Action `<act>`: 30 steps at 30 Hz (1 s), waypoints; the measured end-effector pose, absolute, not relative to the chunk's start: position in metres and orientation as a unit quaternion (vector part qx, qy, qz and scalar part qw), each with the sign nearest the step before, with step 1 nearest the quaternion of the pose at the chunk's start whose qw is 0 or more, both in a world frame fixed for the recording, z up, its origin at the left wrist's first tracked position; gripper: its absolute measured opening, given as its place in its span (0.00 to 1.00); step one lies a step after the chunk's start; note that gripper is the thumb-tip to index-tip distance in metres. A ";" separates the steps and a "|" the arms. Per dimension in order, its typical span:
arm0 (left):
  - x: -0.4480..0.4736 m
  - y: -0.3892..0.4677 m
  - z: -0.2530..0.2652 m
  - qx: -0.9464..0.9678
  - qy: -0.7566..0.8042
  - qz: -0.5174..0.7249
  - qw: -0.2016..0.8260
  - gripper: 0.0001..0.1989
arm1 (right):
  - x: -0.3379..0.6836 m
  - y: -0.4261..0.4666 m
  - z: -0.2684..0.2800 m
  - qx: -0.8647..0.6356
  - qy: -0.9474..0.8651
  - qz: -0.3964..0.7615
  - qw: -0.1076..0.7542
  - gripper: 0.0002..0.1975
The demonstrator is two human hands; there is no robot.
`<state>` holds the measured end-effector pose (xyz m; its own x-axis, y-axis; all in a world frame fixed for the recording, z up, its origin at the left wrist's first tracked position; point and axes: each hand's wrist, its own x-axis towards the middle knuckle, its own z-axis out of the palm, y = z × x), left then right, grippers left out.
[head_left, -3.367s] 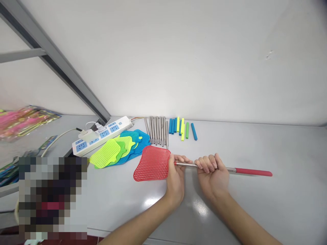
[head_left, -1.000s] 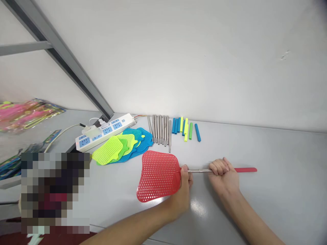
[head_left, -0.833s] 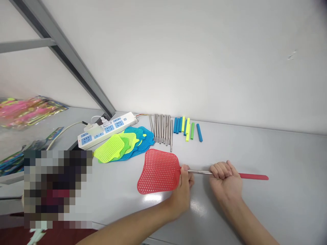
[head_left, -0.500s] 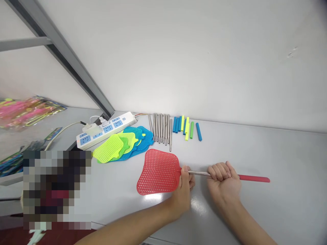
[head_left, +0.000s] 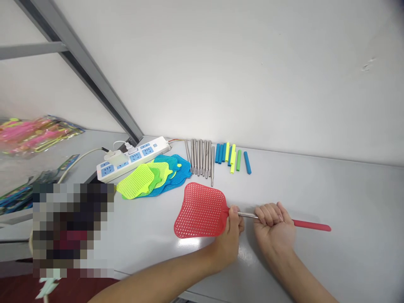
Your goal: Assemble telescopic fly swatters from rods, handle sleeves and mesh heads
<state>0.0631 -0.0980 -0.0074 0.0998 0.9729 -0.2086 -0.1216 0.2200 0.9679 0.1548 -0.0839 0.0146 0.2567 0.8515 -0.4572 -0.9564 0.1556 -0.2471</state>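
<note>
A long white plastic power strip with blue socket faces (head_left: 135, 157) lies slantwise at far left, bearing a blocky white adapter (head_left: 116, 157) and, farther along, a smaller white plug (head_left: 130, 147). A pale grey cable (head_left: 84, 154) curves leftward from the adapter. Beyond a slanting grey metal post (head_left: 86, 67) with a grey crossbar (head_left: 31, 50), clear plastic packaging with pink and yellow contents (head_left: 38, 136) lies at left. Behind everything stands a plain white wall (head_left: 236, 75), scuffed at right
</note>
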 end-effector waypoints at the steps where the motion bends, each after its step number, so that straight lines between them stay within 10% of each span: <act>1: 0.063 -0.098 -0.008 0.436 0.493 0.451 0.603 0.22 | 0.155 -0.084 0.014 -0.249 0.099 0.601 0.753 0.18; 30: 0.060 -0.084 0.009 0.389 0.492 0.450 0.636 0.20 | 0.178 -0.060 0.021 -0.231 -0.043 0.729 0.643 0.12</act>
